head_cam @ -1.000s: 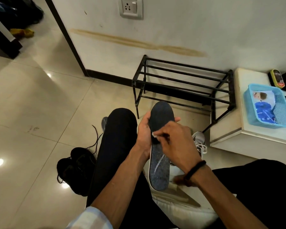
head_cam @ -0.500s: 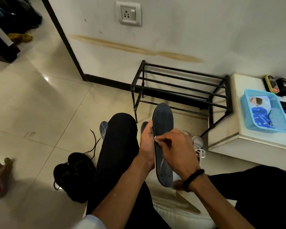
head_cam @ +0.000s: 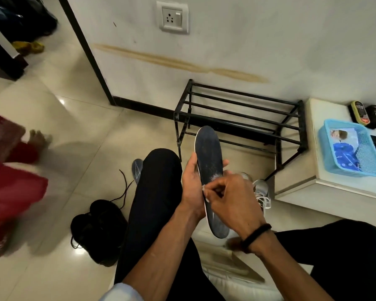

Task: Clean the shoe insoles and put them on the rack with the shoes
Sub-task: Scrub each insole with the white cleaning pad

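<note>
On the far left we see a blurry person in red (head_cam: 7,181) walking on the shiny floor tiles (head_cam: 74,131). Next come black shoes (head_cam: 98,229) with loose laces, lying on the floor beside our knee. Another insole (head_cam: 137,170) peeks out behind that knee. Our left hand (head_cam: 191,187) wraps its fingers round the long, dark insole (head_cam: 211,170), holding it up between our knees. Our right hand (head_cam: 232,200) pinches a tiny white bit (head_cam: 204,189) against it. Behind stands the black metal rack (head_cam: 243,118), made of thin bars. A grey shoe (head_cam: 262,190) sits below. On the right, a blue plastic basket (head_cam: 328,153) rests on a white table (head_cam: 313,170). We cannot read any writing.
</note>
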### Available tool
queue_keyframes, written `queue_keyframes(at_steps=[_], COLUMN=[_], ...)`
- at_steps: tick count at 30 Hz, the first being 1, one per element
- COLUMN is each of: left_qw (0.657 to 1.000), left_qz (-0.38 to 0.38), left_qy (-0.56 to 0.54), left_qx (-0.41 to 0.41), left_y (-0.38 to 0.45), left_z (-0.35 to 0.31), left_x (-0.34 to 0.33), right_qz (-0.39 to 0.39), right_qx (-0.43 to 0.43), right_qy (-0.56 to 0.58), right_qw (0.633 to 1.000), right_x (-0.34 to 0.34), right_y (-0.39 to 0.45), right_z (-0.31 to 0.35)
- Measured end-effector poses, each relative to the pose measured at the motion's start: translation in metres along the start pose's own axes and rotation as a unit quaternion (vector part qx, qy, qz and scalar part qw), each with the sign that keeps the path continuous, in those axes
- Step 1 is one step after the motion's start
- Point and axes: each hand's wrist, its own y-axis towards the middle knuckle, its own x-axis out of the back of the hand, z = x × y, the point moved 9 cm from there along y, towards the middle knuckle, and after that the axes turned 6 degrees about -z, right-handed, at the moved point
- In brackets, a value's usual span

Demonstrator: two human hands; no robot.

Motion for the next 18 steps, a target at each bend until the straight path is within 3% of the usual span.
queue_keyframes(at_steps=[3,10,15,18], left_qw=[1.0,1.0,1.0,1.0], left_qz=[0.007,-0.004,0.009,0.014], left_qy=[-0.019,0.015,-0.014,-0.006], left_qx=[0.023,-0.007,0.015,0.018], left_y=[0.001,-0.009,-0.003,-0.002], left_z=[0.006,0.003,-0.002,0.004], left_x=[-0.001,-0.003,-0.004,-0.004], right_qz=[0.023,-0.055,-0.003,-0.025], right_qx=[-0.013,-0.004,0.025,0.033], right_qy=[-0.002,0.001,-0.021,-0.02], right_qw=[1.0,0.998,0.999,0.999], right_x=[0.0,0.004,0.005,0.008], right_y=[-0.008,0.014,-0.002,-0.003], right_z=[-0.002,0.01,0.009,0.005])
